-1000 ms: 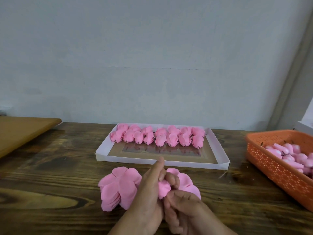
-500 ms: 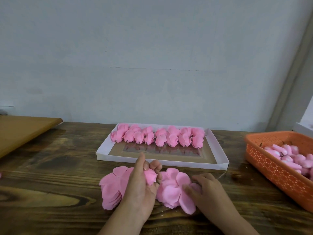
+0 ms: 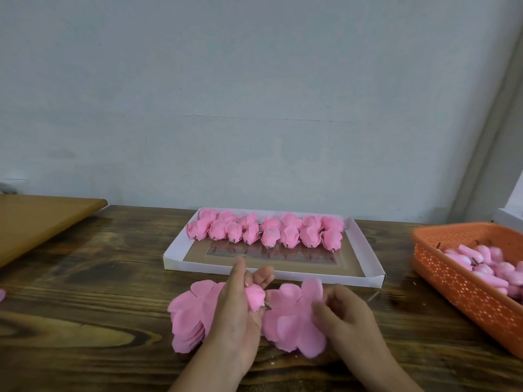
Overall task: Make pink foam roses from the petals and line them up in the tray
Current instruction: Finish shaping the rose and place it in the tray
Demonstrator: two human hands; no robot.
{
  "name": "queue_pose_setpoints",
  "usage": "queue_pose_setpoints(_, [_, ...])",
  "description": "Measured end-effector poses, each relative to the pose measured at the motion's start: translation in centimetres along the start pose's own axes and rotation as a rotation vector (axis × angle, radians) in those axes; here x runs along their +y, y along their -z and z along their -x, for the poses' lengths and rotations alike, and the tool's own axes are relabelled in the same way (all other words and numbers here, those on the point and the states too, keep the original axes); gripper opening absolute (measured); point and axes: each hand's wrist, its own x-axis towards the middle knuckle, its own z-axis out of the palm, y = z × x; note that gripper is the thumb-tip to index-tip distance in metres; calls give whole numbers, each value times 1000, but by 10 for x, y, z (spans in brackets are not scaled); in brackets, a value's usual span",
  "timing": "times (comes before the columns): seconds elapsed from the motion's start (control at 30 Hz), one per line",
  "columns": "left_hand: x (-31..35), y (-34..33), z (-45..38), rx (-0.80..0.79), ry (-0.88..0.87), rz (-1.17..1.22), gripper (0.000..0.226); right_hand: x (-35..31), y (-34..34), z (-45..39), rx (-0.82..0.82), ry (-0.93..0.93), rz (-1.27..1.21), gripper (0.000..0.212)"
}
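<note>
My left hand point(image 3: 236, 309) grips a pink foam rose bud point(image 3: 255, 297) with a short dark stem poking out to the right. My right hand point(image 3: 343, 315) pinches the edge of a pink petal layer on the right petal stack point(image 3: 288, 321), which lies on the table. A second stack of pink petals point(image 3: 189, 315) lies to the left, partly hidden under my left hand. Behind both stands the white tray point(image 3: 181, 251) with a row of finished pink roses point(image 3: 266, 232) along its far side.
An orange perforated basket point(image 3: 458, 281) holding several pink buds point(image 3: 492, 267) stands at the right. A light brown board point(image 3: 36, 219) sits at the far left. A grey wall rises behind the dark wooden table point(image 3: 85, 292).
Both hands held the bud together a second ago. My right hand then let go, dropped onto the right petal stack and now lifts a petal edge. My left hand keeps the bud.
</note>
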Motion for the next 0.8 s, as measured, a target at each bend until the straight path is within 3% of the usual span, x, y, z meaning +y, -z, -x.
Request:
queue_pose_setpoints(0.07, [-1,-1,4,-30,-45,-57,45,-4,-4,2,-45,-128,-236,26])
queue_pose_setpoints(0.17, [-2,-3,9,-68,-106,-129,53,-8,-8,5,-107,-233,-354,25])
queue_pose_setpoints(0.37, [-8,-8,16,-102,-295,-313,55,-13,-13,13,-165,-194,-380,17])
queue_pose_setpoints(0.6, [-1,-8,18,-131,-416,-416,50,-9,-8,9,-89,-182,-99,14])
queue_pose_setpoints(0.8, [-7,-7,18,-169,-373,-419,50,-15,-9,11,-178,-280,-309,27])
